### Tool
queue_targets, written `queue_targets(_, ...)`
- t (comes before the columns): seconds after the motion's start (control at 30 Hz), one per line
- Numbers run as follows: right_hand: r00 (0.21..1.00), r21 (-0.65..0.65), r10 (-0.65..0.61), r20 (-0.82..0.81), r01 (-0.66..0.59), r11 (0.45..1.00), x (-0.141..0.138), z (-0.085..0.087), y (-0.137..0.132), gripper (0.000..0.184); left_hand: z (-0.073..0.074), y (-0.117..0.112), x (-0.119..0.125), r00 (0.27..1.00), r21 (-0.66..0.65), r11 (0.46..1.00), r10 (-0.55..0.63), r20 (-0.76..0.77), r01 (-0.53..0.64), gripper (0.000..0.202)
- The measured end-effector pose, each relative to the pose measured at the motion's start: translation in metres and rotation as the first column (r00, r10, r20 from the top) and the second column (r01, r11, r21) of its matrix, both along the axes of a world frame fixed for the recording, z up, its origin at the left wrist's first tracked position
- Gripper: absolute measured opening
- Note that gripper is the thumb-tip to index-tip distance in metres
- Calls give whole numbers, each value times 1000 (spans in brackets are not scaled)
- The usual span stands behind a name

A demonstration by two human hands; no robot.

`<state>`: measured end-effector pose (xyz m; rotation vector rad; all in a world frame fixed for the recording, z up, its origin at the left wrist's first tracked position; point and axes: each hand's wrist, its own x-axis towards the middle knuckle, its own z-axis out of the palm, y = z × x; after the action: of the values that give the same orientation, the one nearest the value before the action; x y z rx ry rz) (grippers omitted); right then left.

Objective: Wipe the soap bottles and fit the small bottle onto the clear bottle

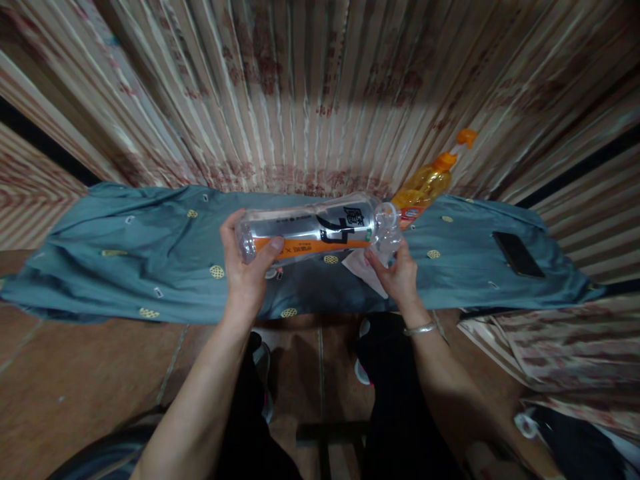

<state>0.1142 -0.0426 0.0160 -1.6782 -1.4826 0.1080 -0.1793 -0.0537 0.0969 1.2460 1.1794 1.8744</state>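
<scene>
I hold a clear plastic bottle (315, 230) with a black, silver and orange label sideways above a teal cloth (150, 267). My left hand (247, 267) is wrapped round its bottom end, thumb on the orange band. My right hand (395, 270) is closed at the neck end of the bottle, with a pale cloth or tissue (365, 270) under its fingers. A silver bangle (420, 328) sits on my right wrist.
An orange spray bottle (425, 187) stands at the back against a striped curtain (320, 87). A black phone (517, 253) lies on the teal cloth at the right. Brown tiled floor (75, 387) lies below, with my legs and shoes showing.
</scene>
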Motion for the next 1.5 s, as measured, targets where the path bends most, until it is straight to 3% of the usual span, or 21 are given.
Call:
queue_targets(1.13,1000,15,7,21,-7,1000,1,-1,0,79,-1,0,1,998,1,1000,-30,59,30,70)
queue_targets(1.5,1000,23,1,18,-1,1000,0,0,0,79,0,0,1,1000,-6,1000,-2,14,2,70)
